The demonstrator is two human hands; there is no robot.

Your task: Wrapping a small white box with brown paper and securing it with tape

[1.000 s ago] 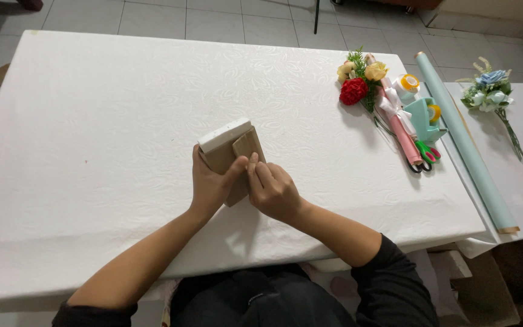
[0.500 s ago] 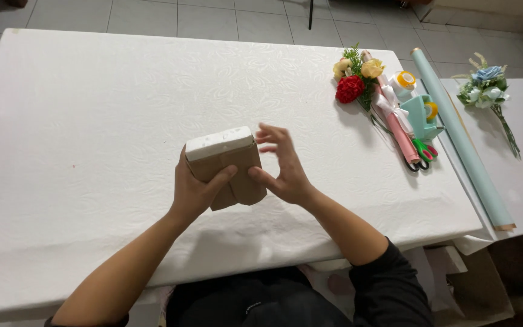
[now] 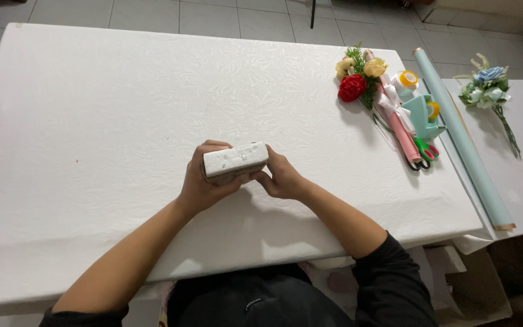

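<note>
Tipped since half a second ago, the small box [image 3: 235, 161] now shows its white dimpled side upward instead of its brown face, held just above the table [image 3: 92, 109] near the middle of its front edge. Left hand [image 3: 204, 184] clasps the box from below and behind; right hand [image 3: 282, 178] pinches its right end. Toward the far right corner lie artificial flowers [image 3: 355, 79], a pink roll [image 3: 399, 124], scissors [image 3: 424, 151] and a pale blue paper roll [image 3: 461, 136] along the right edge.
</note>
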